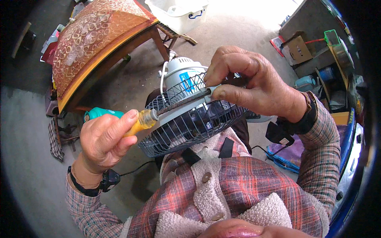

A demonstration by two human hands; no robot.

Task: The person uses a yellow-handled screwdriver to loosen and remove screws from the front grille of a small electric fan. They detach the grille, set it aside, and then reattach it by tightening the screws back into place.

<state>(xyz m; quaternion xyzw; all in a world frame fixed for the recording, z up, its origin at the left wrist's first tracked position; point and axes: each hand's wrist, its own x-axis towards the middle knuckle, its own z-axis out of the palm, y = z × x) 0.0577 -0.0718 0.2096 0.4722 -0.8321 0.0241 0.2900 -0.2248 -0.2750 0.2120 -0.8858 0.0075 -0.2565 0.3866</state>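
An electric fan (186,131) with a dark wire guard, a grey rim band and a pale motor housing (183,66) rests tilted against my lap. My left hand (107,139) is closed round the yellow handle of a screwdriver (174,106). Its dark shaft lies along the rim band, with the tip at the far side of the rim. There, my right hand (246,79) pinches a small grey clip (214,89) on the rim between thumb and fingers. Whether the tip touches the clip is hidden by the fingertips.
A table with a patterned orange-brown cover (99,43) stands at the far left. Behind it is a white tub (178,16). A teal object (102,114) sits beyond my left hand. Cardboard box (297,49), green-rimmed net (331,38) and a blue container (304,82) line the right side.
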